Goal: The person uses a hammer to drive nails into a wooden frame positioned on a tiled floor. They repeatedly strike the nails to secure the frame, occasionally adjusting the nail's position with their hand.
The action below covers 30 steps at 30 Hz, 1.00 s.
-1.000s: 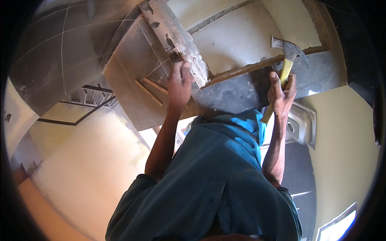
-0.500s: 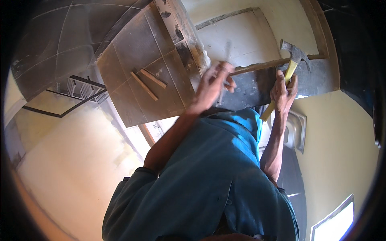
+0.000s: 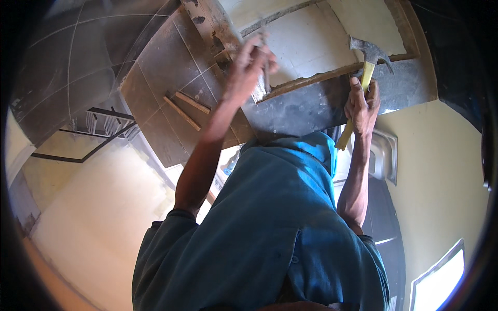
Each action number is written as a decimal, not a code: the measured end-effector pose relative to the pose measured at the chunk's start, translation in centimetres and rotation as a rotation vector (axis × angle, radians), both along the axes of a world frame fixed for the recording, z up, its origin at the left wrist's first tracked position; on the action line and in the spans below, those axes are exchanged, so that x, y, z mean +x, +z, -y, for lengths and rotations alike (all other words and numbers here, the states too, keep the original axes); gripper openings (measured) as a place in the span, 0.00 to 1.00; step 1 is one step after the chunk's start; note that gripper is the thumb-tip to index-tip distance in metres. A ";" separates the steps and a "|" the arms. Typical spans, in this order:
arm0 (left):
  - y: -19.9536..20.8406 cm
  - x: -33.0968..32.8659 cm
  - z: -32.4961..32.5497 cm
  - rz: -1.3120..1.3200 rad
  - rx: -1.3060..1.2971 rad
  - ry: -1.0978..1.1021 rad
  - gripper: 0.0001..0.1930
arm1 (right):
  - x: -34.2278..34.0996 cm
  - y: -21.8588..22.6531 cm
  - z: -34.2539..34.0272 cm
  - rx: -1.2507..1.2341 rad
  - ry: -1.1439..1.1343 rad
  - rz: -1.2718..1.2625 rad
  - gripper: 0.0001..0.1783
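Note:
My right hand [image 3: 362, 109] is closed around the yellow handle of a claw hammer [image 3: 370, 52], its steel head raised above the fist. Blurred by motion, my left hand [image 3: 248, 75] grips a thin metal rod [image 3: 267, 80] that shows above and below the fingers; its tip's shape cannot be made out. The left hand is over the corner where a rough masonry edge [image 3: 215, 39] meets the dark ledge [image 3: 303, 111]. Beyond that ledge lies a pale recessed panel [image 3: 306, 46] with a chipped border.
Two narrow wooden strips [image 3: 181, 112] lie on the brown tiled surface [image 3: 155, 106] at left. A steel sink [image 3: 390, 155] stands at right beside a cream wall [image 3: 436, 166]. Dark tiles [image 3: 93, 49] cover the far left, with a black metal frame [image 3: 109, 142] below them.
My left hand has moved left and farther away with the metal rod, toward the masonry corner. The hammer in my right hand has shifted slightly left and away.

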<state>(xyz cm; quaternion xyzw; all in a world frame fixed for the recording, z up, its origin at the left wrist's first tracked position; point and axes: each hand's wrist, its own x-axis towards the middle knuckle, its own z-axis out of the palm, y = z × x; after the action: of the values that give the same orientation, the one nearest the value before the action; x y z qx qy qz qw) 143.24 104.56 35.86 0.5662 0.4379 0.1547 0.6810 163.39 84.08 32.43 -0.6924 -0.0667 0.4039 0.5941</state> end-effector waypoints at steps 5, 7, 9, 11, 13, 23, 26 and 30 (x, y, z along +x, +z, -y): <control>-2.3 2.2 7.7 0.113 -0.328 0.215 0.34 | 0.2 0.1 0.1 0.019 0.009 -0.038 0.22; -1.5 3.2 9.6 0.173 -0.432 0.302 0.38 | 0.0 0.8 -0.1 0.021 0.028 -0.053 0.24; -1.6 4.3 11.1 0.235 -0.471 0.397 0.36 | -0.3 1.8 -0.1 0.010 0.063 -0.052 0.25; -2.4 5.7 11.8 0.289 -0.432 0.464 0.33 | -0.2 2.9 0.7 0.077 0.226 -0.075 0.23; -3.1 6.8 12.5 0.455 -0.414 0.590 0.29 | -0.2 5.0 0.7 0.040 0.299 -0.167 0.24; -3.6 8.5 12.7 0.567 -0.322 0.863 0.20 | 2.5 6.9 -4.8 -0.189 0.664 -0.042 0.18; -2.7 7.2 12.0 0.324 -0.408 0.722 0.22 | 3.5 7.0 -6.3 -0.212 0.750 0.024 0.15; -1.1 3.3 11.8 -0.422 0.305 0.127 0.16 | 5.3 4.7 -7.1 -0.120 0.907 0.119 0.15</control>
<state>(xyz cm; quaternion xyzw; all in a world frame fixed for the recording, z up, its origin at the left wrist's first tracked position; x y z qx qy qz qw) 146.51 92.81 34.71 0.6535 0.5763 0.1397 0.4703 168.67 91.14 37.13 -0.6484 -0.3736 0.5858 0.3112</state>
